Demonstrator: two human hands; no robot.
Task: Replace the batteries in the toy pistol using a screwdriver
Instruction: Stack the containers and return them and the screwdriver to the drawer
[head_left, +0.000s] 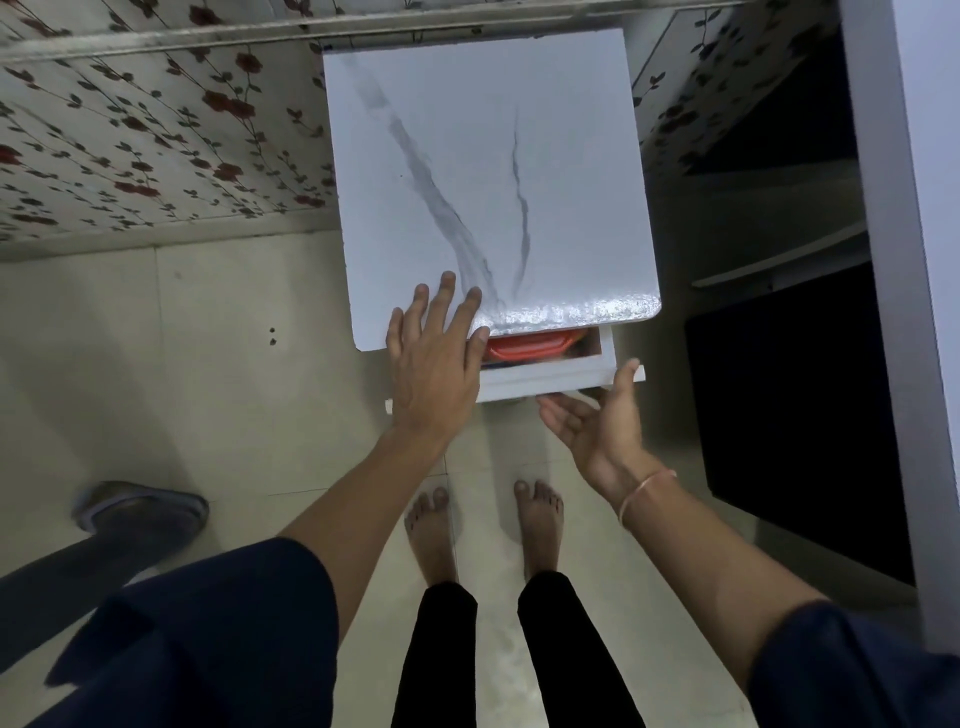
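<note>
At frame centre, the left hand (434, 364) is lying flat and open on the table (483, 171). The right hand (597, 415), open palm-up, is touching the partly open drawer (545, 382), where something orange (530, 345) is showing; whether it is the toy pistol cannot be told.

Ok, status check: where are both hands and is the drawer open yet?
Left hand flat on white marble-look tabletop, empty. Right hand open, at white drawer front. Drawer partly out, orange thing inside. No toy pistol or screwdriver visible.
</note>
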